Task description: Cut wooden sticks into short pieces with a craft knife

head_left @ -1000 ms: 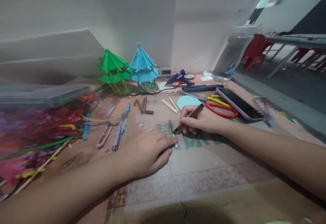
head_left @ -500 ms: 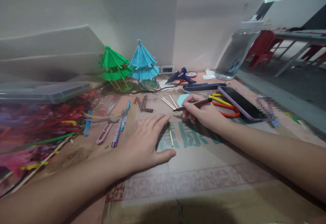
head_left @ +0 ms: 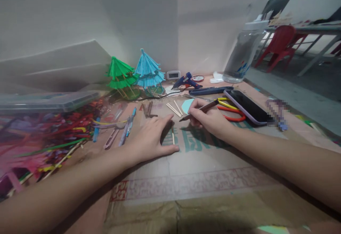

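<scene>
Cluttered tabletop (head_left: 90,216) here, with a thin stick (head_left: 173,136) lying on it. Left hand (head_left: 149,134) has fingers spread wide around the stick, can't tell if touching; right hand (head_left: 205,117) pinches a brown marker (head_left: 210,105) just right of it.

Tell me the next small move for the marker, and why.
I'd probably bring the marker to the pale stretch of the stick: its far end looks brown, the rest pale. The right hand holds the marker with its tip clear of the stick, and the left hand is spread beside it.
</scene>
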